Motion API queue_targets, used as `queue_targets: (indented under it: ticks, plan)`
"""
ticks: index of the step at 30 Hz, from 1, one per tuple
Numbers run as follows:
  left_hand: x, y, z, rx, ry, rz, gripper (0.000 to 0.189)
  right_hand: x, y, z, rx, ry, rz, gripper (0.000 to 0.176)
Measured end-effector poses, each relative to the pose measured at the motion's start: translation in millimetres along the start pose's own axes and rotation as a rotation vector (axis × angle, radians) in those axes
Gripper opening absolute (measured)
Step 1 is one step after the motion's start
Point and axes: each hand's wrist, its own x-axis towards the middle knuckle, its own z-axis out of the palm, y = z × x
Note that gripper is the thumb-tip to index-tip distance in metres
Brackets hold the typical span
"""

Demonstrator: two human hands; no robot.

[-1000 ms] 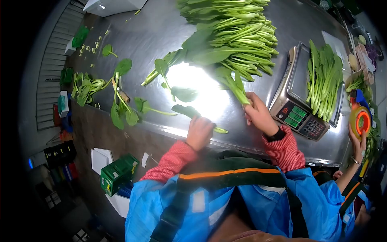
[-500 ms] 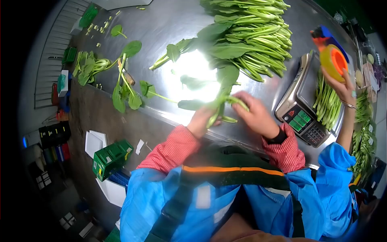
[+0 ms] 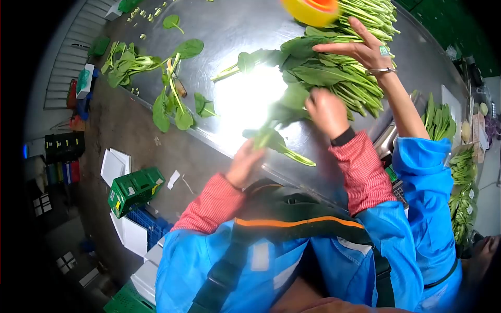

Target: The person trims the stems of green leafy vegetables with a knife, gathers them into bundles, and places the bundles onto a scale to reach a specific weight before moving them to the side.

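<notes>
My left hand (image 3: 245,163) is closed around the stems of some leafy greens (image 3: 267,139), blurred by motion, above the near edge of the steel table. My right hand (image 3: 329,113) is pinched at a broad leaf (image 3: 295,98), just short of the big pile of leafy greens (image 3: 334,73). A loose stalk (image 3: 298,156) points right between my hands. More loose stalks (image 3: 169,99) lie left on the table, beside a knife with a wooden handle (image 3: 180,87), partly covered by them.
A co-worker's open hand (image 3: 365,49) reaches over the pile from the right, near a yellow and orange tape dispenser (image 3: 312,10). That arm mostly hides the scale (image 3: 387,138). A green crate (image 3: 136,192) and white boxes stand on the floor at left.
My right hand has moved up toward the pile; my left hand has shifted slightly left with its greens. The co-worker's arm has swung left from the scale, and the tape dispenser is now over the pile.
</notes>
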Motion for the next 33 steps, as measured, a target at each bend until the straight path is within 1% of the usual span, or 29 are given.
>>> queue_targets:
  ticks: [2, 3, 5, 8, 10, 12, 14, 15, 18, 19, 22, 24, 25, 26, 27, 28, 29, 30, 31, 32, 33]
  plan:
    - [-2.7, 2.4, -17.0, -0.069, 0.142, 0.085, 0.030, -34.9, 7.0, 30.7, -0.120, -0.039, -0.052, 0.019]
    - [-0.8, -1.2, -26.4, -0.084, 0.185, 0.113, 0.025, -41.4, 11.5, 45.2, -0.128, -0.024, -0.051, 0.019]
    - [1.7, -2.6, -21.8, -0.144, 0.260, 0.115, 0.022, -50.0, 17.7, 61.8, -0.149, 0.012, -0.048, 0.018]
    - [8.0, -13.6, -18.2, -0.193, 0.341, 0.088, 0.019, -74.7, 9.2, 49.0, 0.110, -0.099, 0.030, 0.017]
    - [10.8, -21.7, -12.4, -0.182, 0.372, 0.092, 0.018, -98.0, -10.4, 21.2, 0.105, -0.254, 0.071, 0.018]
    - [9.0, -25.4, -9.5, -0.176, 0.354, 0.061, 0.018, -128.6, -12.1, 35.6, 0.099, -0.178, -0.025, 0.020]
    - [11.0, -28.6, -3.8, -0.172, 0.335, 0.052, 0.018, -148.7, -8.8, 73.2, 0.056, -0.181, -0.043, 0.024]
    - [12.0, -27.0, 1.1, -0.163, 0.305, 0.064, 0.018, -149.2, -9.7, 78.7, 0.034, -0.182, -0.057, 0.026]
    - [11.7, -20.0, 16.9, -0.119, 0.242, 0.096, 0.018, -149.0, 0.4, 83.1, 0.154, -0.233, 0.012, 0.030]
    - [11.8, -16.9, 22.7, -0.091, 0.234, 0.103, 0.019, -140.5, -5.6, 55.9, 0.282, -0.274, 0.150, 0.033]
    - [17.5, -15.8, 37.6, -0.051, 0.202, 0.125, 0.019, -122.6, 4.2, -8.5, 0.488, 0.058, 0.401, 0.034]
    - [21.5, -17.7, 45.7, -0.029, 0.178, 0.127, 0.019, -106.9, 18.0, -40.7, 0.229, 0.260, 0.295, 0.037]
    - [24.7, -23.0, 48.6, 0.012, 0.140, 0.150, 0.017, -98.9, 28.8, -42.5, 0.167, 0.257, 0.269, 0.039]
    - [32.4, -38.6, 42.6, 0.010, 0.118, 0.128, 0.011, -92.2, 44.9, -34.6, 0.092, 0.245, 0.208, 0.040]
    - [39.8, -45.9, 45.5, 0.127, 0.154, 0.112, 0.015, -86.4, 64.9, -20.4, 0.064, 0.191, 0.170, 0.041]
    - [45.1, -54.5, 49.5, 0.246, 0.188, 0.093, 0.021, -81.5, 83.5, -2.3, 0.040, 0.180, 0.091, 0.041]
    - [49.6, -64.7, 55.1, 0.362, 0.220, 0.070, 0.027, -66.5, 77.9, -1.8, -0.095, -0.080, 0.203, 0.042]
    - [50.7, -73.2, 54.8, 0.351, 0.161, 0.260, 0.032, -70.8, 95.5, 24.5, -0.241, 0.122, -0.018, 0.046]
    - [23.2, -39.3, 77.9, 0.338, 0.225, 0.119, 0.037, -72.5, 102.2, 27.5, -0.131, 0.127, -0.036, 0.053]
    - [38.5, -60.8, 69.4, 0.204, 0.188, 0.189, 0.040, -74.6, 106.0, 46.7, -0.374, 0.356, -0.074, 0.052]
    - [55.9, -85.7, 60.9, 0.155, 0.208, 0.253, 0.039, -65.7, 95.5, 33.6, -0.246, 0.158, 0.007, 0.048]
